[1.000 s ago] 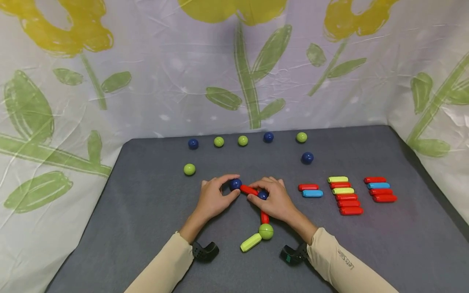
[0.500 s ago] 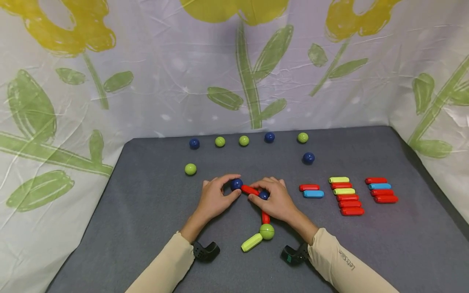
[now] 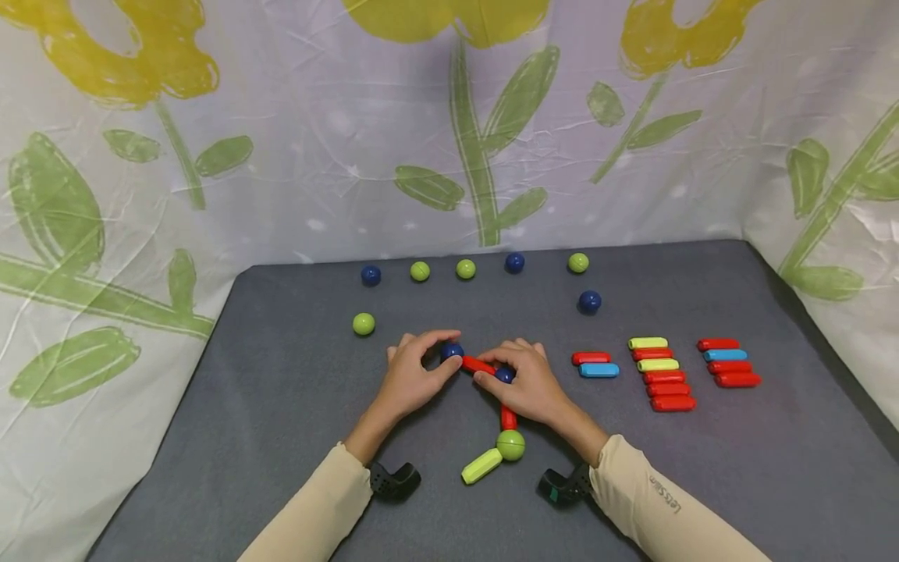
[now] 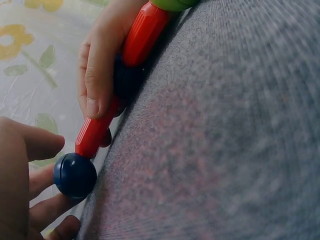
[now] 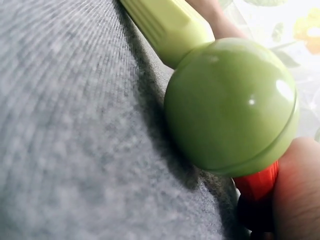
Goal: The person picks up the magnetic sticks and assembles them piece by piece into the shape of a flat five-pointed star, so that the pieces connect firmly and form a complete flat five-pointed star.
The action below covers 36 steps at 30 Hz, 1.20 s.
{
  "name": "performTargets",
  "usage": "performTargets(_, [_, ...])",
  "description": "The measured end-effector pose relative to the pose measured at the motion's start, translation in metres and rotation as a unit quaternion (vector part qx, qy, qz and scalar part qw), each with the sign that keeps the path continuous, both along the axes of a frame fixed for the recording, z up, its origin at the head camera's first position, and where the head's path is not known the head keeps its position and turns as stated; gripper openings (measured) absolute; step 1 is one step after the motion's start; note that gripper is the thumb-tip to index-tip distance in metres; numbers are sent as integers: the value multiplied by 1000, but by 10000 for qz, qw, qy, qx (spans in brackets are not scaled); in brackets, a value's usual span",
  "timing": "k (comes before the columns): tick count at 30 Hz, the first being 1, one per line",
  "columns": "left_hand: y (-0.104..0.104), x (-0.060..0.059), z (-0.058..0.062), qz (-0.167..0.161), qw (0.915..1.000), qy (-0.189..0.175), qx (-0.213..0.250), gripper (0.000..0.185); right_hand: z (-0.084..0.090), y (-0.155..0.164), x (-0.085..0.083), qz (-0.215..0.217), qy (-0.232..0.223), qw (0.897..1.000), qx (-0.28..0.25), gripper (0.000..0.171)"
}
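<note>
A chain of toy balls and rods lies before me. It runs from a far blue ball through a red rod, a second blue ball and another red rod to a green ball with a yellow-green rod. My right hand pinches the first red rod beside the second blue ball, its thumb along the rod. Around the far blue ball my left hand curves loosely; in the left wrist view its thumb stands off the ball, other fingers behind it.
Several loose blue and green balls, among them a green ball and a blue ball, lie toward the back of the grey table. To the right, red, blue and yellow-green rods lie in groups. A flowered cloth hangs behind.
The left index finger has lifted slightly away from the far blue ball. The right hand and the chain stay in place.
</note>
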<state>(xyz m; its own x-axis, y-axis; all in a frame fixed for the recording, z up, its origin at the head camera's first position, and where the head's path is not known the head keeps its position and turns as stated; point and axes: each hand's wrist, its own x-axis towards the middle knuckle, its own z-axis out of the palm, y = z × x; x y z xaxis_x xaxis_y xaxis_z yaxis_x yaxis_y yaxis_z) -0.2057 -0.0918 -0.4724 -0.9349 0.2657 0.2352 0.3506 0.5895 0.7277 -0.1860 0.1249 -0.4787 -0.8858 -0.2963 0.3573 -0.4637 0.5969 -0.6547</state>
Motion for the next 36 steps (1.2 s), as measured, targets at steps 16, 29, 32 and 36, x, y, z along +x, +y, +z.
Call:
performTargets(16, [22, -28, 26, -1190, 9876, -542, -871, 27, 0, 33, 37, 751, -134, 9970, 98, 18])
performTargets(29, [49, -42, 27, -2227, 9670, -739, -991, 41, 0, 39, 40, 770, 6, 9970, 21, 15])
performTargets(32, [36, -30, 21, -1856, 9790, -704, -472, 45, 1, 38, 39, 362, 165, 9991, 130, 16])
performTargets(36, [21, -4, 10, -1508, 9864, -587, -283, 49, 1, 37, 39, -244, 166, 9986, 438, 21])
